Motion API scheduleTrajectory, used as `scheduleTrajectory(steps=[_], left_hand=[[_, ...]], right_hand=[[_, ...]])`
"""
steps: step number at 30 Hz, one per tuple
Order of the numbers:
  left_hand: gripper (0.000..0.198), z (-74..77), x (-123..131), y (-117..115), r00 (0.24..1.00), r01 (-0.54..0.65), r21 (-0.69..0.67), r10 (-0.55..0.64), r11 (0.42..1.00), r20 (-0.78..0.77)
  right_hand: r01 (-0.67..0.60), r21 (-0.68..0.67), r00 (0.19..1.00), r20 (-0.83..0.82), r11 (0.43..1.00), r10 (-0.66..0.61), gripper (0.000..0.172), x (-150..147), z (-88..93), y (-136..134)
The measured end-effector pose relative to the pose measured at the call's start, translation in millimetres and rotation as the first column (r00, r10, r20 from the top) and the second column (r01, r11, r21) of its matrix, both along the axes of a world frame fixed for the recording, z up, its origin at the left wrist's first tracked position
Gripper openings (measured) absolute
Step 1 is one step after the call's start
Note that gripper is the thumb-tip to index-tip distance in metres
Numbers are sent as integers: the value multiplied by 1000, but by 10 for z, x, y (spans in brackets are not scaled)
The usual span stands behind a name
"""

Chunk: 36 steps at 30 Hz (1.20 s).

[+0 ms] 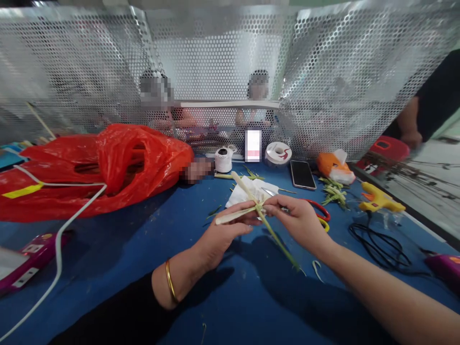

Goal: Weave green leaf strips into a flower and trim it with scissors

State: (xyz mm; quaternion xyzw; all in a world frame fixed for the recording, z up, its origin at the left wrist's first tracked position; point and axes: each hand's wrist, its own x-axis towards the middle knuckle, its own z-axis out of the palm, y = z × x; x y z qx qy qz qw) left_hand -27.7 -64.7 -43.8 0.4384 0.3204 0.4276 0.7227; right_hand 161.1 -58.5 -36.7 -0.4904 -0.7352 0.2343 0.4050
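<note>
My left hand (219,235), with a gold bangle (170,281) at the wrist, is closed on a pale green plant stem with crossing flat strips (275,235). The strips meet at a small knot between my hands, two pale ends pointing up and left, the green stem running down to the right. My right hand (304,220) pinches at the right side of that knot; its fingertips partly hide what they grip. Behind my hands lies crumpled white tissue (235,195). Scissors with red and yellow handles (320,210) rest partly hidden behind my right hand.
A red plastic bag (108,191) fills the left side, with a white cable (59,239) across it. At the back stand a white spool (223,162), a lit screen (253,145), and a ribbon roll (278,154). A phone (303,174) and yellow glue gun (381,199) lie right.
</note>
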Motion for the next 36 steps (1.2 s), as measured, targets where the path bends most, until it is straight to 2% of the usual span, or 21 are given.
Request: scheduleTrajectory(steps=[2, 4, 5, 8, 12, 14, 17, 20, 22, 25, 26, 28, 30, 32, 34, 36], left_hand=[[67, 60, -78, 26, 986, 167, 57, -167, 984, -10], [85, 129, -160, 60, 942, 335, 104, -336, 937, -6], [86, 161, -196, 77, 917, 396, 92, -399, 914, 22], [95, 233, -265, 115, 884, 456, 27, -456, 890, 103], [96, 264, -267, 116, 859, 505, -5, -502, 863, 96], [81, 246, -232, 92, 887, 459, 9, -459, 888, 54], [50, 180, -148, 37, 962, 263, 68, -256, 963, -95], [33, 97, -54, -17, 982, 74, 21, -69, 997, -176], [29, 54, -9, -39, 984, -28, -33, 22, 999, -174], [28, 33, 15, -42, 984, -141, -144, 122, 979, -131], [28, 37, 14, -39, 982, -168, -167, 150, 972, -116], [28, 53, 9, -34, 976, -210, -175, 196, 962, -90], [28, 69, 8, -36, 970, -241, -148, 233, 959, -70], [29, 74, 16, -40, 969, -245, -108, 239, 964, -62], [34, 68, 23, -31, 975, -214, -55, 209, 975, -80], [38, 55, 11, 6, 969, -199, 0, 197, 980, -148]], right_hand=[[-5, 112, 999, 53, 994, -1, 15, 54, 32, 24], [-47, 199, 994, 103, 979, 27, 14, 101, 72, 46], [-74, 224, 992, 119, 972, 48, 15, 118, 91, 54], [-135, 250, 984, 146, 959, 100, 15, 140, 131, 68], [-187, 249, 978, 143, 950, 154, 16, 141, 154, 74], [-212, 240, 972, 148, 947, 180, 17, 142, 155, 77], [-282, 245, 947, 224, 928, 229, 15, 138, 139, 79], [-336, 274, 918, 309, 901, 248, 15, 113, 108, 65], [-268, 315, 940, 291, 911, 176, 13, 92, 98, 41], [-47, 401, 986, 167, 915, -23, 12, 79, 114, -2], [10, 407, 988, 137, 914, -72, 12, 80, 123, -13], [30, 328, 984, 154, 944, -84, 17, 82, 134, -25], [-51, 167, 974, 225, 985, 12, 16, 76, 121, -23], [-144, 65, 955, 272, 987, 122, 12, 66, 90, -10], [-184, 108, 945, 294, 977, 145, 15, 70, 69, 12], [-170, 244, 938, 338, 955, 81, 20, 107, 84, 38]])
